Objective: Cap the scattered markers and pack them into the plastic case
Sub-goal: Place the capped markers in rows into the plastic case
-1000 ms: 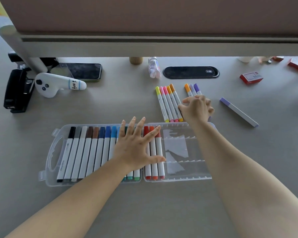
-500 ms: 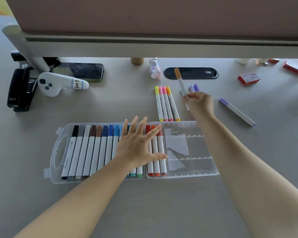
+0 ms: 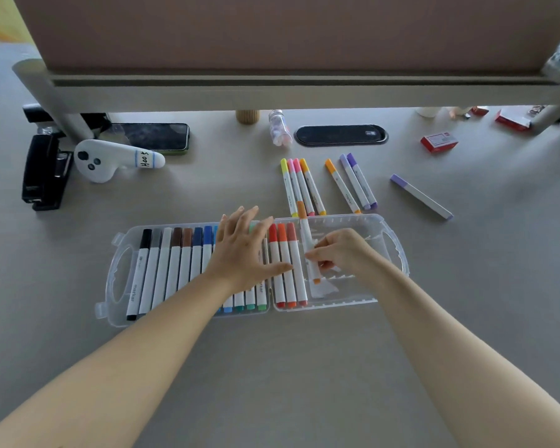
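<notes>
Hands over clear case (image 3: 398, 253): right hand (image 3: 343, 250) pinching orange marker (image 3: 307, 244).

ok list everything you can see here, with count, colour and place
plastic case: 1, clear, open, desk centre
packed markers: a row, black through red, in case
orange marker: 1, held over case's right half
loose markers: 8, yellow, pink, orange, purple, behind case
phone: 1, black, back left
controller: 1, white, left
stapler: 1, black, far left
red box: 1, back right
small bottle: 1, clear, back centre
left hand: flat on packed markers
right hand: pinching orange marker
</notes>
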Available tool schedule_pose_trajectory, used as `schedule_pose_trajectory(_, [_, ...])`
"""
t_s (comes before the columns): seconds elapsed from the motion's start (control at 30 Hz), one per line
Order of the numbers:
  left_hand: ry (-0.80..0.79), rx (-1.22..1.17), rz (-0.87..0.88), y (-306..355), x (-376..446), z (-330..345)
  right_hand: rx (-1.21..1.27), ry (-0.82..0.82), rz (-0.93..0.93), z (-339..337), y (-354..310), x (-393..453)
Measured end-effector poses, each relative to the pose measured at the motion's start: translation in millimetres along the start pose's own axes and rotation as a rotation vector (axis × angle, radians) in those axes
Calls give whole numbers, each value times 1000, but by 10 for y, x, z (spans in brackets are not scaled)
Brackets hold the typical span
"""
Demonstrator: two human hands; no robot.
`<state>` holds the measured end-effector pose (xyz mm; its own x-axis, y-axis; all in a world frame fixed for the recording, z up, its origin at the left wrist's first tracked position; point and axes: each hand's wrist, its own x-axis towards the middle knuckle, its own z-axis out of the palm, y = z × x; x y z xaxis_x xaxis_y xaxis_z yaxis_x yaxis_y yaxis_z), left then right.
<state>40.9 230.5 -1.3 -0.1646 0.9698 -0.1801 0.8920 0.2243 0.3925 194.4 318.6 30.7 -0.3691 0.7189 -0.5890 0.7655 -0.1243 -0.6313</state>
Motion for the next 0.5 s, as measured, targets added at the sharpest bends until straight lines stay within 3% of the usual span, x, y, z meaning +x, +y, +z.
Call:
schedule_pose_trajectory(0.3, [-55,32,-25,15,-79,37,-278,33,-9,99,75,-38])
schedule_pose_trajectory(0.5, [-80,57,6,185,30,62,-252,153,-71,-81,84,-5])
